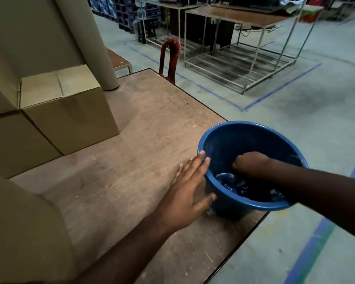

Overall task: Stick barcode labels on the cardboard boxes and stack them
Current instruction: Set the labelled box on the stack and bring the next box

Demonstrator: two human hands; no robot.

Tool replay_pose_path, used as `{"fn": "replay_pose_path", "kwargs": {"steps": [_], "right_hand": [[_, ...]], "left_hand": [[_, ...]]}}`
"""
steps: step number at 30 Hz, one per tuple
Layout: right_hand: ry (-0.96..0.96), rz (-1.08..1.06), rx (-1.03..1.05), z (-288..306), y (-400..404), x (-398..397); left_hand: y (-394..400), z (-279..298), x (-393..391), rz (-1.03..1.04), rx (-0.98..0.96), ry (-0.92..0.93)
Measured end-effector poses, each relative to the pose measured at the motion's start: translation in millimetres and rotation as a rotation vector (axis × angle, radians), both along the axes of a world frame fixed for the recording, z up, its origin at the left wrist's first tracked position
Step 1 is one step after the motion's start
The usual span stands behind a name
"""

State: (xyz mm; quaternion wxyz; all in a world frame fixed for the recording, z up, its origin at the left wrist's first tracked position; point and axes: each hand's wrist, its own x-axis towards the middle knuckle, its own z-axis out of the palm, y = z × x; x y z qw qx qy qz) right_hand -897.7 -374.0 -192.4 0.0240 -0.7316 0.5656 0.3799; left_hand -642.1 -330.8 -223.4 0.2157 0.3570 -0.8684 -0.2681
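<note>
**Cardboard boxes wait while a hand digs in the bucket**

Cardboard boxes, plain brown corrugated cartons [70, 111], stand in a block at the left of the worn brown plywood table [131, 171], with more cardboard rising behind and in front of them; no barcode label shows on any face turned this way. At the table's right edge sits a round blue plastic bucket [223, 140]. The left hand [188, 185] lies flat and spread against the bucket's outer wall, fingers straight, steadying it. The right hand [251, 163] reaches down inside the bucket with its fingers curled under; whether it has hold of anything cannot be told from here. Dark printed scraps [228, 184] lie at the bottom, too blurred to identify.

The step in hand looks like fetching or discarding something at the bucket, not sticking or stacking. The next move would call for lifting the right hand clear of the rim, then turning left toward the cartons, well apart from the bucket.
</note>
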Motion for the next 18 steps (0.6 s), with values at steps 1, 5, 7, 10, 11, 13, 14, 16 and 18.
{"fn": "replay_pose_path", "kwargs": {"steps": [1,5,7,10,11,13,14,16,18], "right_hand": [[0.017,-0.008,0.044,-4.7,0.1,0.8],[0.037,-0.016,0.104,-13.3,-1.4,3.8],[0.050,0.006,0.092,-15.0,-1.0,4.0],[0.071,-0.016,0.116,-13.4,-0.9,3.8],[0.066,-0.030,0.124,-11.6,-1.9,2.5],[0.027,-0.072,0.108,-1.7,-3.8,0.9],[-0.010,-0.098,0.075,7.6,-5.5,1.4],[-0.123,-0.139,-0.027,28.9,-5.1,4.4],[-0.299,-0.150,-0.173,52.3,1.4,6.3]], "left_hand": [[0.7,-0.7,-0.9,0.004,0.005,0.001],[1.6,-1.9,-2.7,0.015,0.023,0.000],[1.6,-1.9,-2.8,0.007,0.031,0.017],[1.3,-1.2,-2.8,-0.004,0.041,0.022],[1.4,-0.8,-2.0,-0.012,0.047,0.024],[1.2,0.2,0.3,-0.025,0.060,0.034],[0.1,1.7,1.6,-0.027,0.069,0.046],[1.2,5.9,7.4,-0.012,0.094,0.079],[-1.1,12.0,10.8,0.015,0.081,0.103]]}}
